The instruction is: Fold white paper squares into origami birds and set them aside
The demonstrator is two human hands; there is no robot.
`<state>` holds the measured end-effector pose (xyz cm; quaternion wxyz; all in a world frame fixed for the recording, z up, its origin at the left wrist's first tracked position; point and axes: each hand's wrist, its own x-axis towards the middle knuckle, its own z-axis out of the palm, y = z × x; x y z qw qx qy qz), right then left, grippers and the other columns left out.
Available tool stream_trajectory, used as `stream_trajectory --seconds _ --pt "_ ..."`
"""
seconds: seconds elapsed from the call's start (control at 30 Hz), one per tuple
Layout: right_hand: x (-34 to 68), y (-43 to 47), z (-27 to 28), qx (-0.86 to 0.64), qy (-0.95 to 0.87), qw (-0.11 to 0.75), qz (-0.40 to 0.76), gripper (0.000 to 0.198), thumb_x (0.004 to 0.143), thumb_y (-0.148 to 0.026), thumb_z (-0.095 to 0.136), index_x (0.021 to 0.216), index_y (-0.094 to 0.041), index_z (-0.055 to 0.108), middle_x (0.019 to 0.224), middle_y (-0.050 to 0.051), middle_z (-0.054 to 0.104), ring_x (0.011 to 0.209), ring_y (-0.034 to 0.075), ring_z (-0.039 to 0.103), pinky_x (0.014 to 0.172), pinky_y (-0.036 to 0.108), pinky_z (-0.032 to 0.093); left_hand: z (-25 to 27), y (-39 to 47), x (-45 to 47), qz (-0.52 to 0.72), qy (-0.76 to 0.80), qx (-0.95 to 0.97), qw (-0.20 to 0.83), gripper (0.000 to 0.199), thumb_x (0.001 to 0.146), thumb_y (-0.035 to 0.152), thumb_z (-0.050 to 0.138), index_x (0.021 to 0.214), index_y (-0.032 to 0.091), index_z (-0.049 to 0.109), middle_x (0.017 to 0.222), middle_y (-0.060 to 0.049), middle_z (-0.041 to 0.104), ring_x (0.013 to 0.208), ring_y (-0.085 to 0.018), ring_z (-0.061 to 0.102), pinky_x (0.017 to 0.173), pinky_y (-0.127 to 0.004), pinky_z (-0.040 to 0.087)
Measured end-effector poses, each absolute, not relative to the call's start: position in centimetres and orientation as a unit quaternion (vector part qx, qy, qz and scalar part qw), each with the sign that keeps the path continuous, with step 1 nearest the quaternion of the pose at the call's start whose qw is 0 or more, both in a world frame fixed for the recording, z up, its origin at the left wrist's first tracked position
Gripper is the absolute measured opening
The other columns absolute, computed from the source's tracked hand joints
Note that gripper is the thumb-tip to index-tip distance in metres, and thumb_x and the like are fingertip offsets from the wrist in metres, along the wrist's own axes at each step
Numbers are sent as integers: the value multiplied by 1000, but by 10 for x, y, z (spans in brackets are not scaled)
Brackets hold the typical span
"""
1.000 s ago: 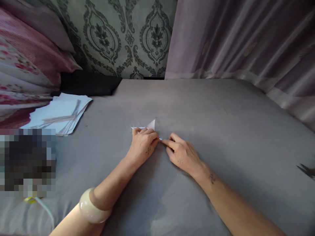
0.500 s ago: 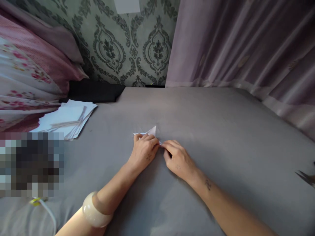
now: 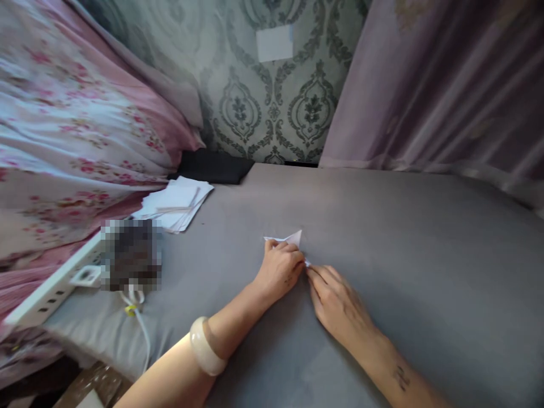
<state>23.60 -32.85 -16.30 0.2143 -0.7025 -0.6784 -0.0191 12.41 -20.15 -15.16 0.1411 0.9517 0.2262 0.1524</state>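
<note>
A small piece of folded white paper [image 3: 294, 238] lies on the grey sheet [image 3: 382, 238], with two pointed corners showing beyond my fingers. My left hand [image 3: 283, 265] is closed over its near part, fingers bent and pressing it down. At the paper's right-hand tip, my right hand [image 3: 335, 292] pinches the narrow end between thumb and fingertips. Most of the folded paper is hidden beneath my left hand. A pale bangle [image 3: 207, 347] sits on my left forearm.
Stacked white paper sheets [image 3: 178, 198] lie at the left, by a folded black cloth-like item [image 3: 215, 167]. Nearer stand a white power strip [image 3: 63, 283] and a white cable [image 3: 143, 331] beside a blurred-out object. Floral fabric [image 3: 106, 113] hangs left, a mauve curtain [image 3: 403, 85] right.
The view has swung left, so everything sits further right and the power strip now shows. My right fingers have straightened somewhat at the paper's tip; my left hand keeps its hold.
</note>
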Motion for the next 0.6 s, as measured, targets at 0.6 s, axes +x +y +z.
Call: stream_trajectory --seconds 0.6 --pt "232 -322 -153 -721 -665 191 17 27 96 -22 42 117 -19 59 98 8 60 92 22 53 82 36 45 -144 -190 95 149 195 966 84 22 91 17 45 88 23 66 108 -6 66 101 -22 56 93 -46 26"
